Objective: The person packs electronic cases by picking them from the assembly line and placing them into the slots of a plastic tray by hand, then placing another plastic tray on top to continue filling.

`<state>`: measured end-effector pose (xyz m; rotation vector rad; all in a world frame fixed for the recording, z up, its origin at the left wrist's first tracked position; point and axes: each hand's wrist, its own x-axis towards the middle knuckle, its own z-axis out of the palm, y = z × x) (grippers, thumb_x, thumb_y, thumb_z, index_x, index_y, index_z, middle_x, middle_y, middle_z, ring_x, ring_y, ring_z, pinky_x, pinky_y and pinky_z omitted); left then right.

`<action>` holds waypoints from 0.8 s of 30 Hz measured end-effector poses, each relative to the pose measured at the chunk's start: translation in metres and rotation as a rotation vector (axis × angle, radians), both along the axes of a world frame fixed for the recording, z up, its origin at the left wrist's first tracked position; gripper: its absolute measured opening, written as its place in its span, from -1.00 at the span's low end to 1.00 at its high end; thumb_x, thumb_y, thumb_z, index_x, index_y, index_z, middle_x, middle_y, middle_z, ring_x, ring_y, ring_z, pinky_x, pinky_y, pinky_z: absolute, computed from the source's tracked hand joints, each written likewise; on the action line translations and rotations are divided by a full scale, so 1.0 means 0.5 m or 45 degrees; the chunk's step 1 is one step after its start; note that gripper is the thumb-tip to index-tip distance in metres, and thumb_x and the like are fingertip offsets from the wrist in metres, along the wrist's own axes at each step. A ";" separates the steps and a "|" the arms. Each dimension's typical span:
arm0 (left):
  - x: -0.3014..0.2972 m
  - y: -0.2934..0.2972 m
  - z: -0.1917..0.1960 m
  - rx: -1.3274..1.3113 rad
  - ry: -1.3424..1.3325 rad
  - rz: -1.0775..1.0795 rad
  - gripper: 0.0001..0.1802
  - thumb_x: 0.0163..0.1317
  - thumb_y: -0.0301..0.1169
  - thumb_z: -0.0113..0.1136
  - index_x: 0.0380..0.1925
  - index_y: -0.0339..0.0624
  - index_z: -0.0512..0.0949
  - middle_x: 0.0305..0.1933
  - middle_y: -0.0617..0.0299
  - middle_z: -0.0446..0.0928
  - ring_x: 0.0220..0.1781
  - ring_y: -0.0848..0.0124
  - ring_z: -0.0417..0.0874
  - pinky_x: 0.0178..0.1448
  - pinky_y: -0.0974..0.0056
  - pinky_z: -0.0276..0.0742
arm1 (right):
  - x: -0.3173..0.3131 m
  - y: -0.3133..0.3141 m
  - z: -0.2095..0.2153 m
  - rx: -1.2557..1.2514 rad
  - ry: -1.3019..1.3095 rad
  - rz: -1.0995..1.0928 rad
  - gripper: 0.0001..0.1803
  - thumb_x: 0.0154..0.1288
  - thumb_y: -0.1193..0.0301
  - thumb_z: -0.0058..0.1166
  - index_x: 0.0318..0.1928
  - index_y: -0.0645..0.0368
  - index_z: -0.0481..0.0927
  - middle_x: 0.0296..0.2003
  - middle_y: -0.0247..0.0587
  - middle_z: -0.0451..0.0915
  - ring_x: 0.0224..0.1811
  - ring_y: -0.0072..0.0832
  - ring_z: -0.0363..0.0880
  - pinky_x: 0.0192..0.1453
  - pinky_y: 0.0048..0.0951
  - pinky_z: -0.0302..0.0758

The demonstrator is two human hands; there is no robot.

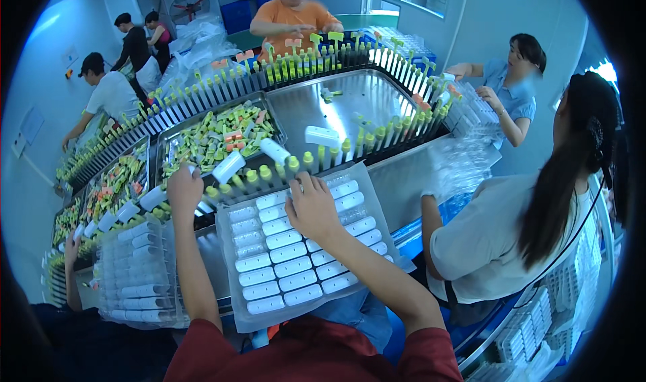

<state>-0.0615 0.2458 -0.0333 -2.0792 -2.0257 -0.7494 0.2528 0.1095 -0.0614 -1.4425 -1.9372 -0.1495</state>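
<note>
A clear blister tray (246, 238) holds rows of white oblong casings (293, 266), some cells unfilled. Beyond it, one metal tray (276, 121) is heaped with yellow-green and orange parts (225, 132). The right hand (313, 206), half curled, hovers over or touches the casings; the left hand (185, 188) is bent near a white piece (193, 171), grip unclear.

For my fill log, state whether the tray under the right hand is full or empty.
Partly filled: white cases cover most of the tray, but its upper-left part shows clear plastic.
</note>
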 end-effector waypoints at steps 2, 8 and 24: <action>-0.012 0.000 -0.004 0.072 0.186 0.094 -0.66 0.41 -0.20 0.29 -0.26 -0.33 0.67 -0.31 -0.18 0.74 -0.19 -0.20 0.80 -0.05 -0.23 0.67 | -0.003 0.003 -0.002 -0.010 0.020 -0.132 -0.69 0.35 0.35 0.24 -0.05 0.34 0.61 -0.01 0.09 0.54 0.11 0.09 0.56 0.28 0.04 0.52; -0.047 -0.096 -0.029 0.410 0.426 0.158 -0.66 0.48 -0.28 0.22 0.14 -0.20 0.64 0.35 -0.08 0.55 0.47 -0.06 0.49 0.55 -0.20 0.30 | 0.010 0.011 -0.019 -0.158 0.000 -0.149 -0.71 0.44 0.30 0.16 -0.11 0.33 0.65 0.03 0.11 0.62 0.20 0.00 0.56 0.62 0.19 0.29; 0.172 -0.425 -0.002 -0.107 -0.319 -0.684 -0.70 0.18 -0.38 0.56 -0.10 -0.21 0.75 0.07 0.15 0.67 0.10 0.05 0.66 0.20 -0.03 0.56 | 0.307 0.075 0.092 0.416 0.420 -0.780 -0.56 0.72 0.13 -0.03 -0.04 0.33 0.63 -0.36 0.27 0.68 -0.26 0.34 0.67 -0.17 0.19 0.53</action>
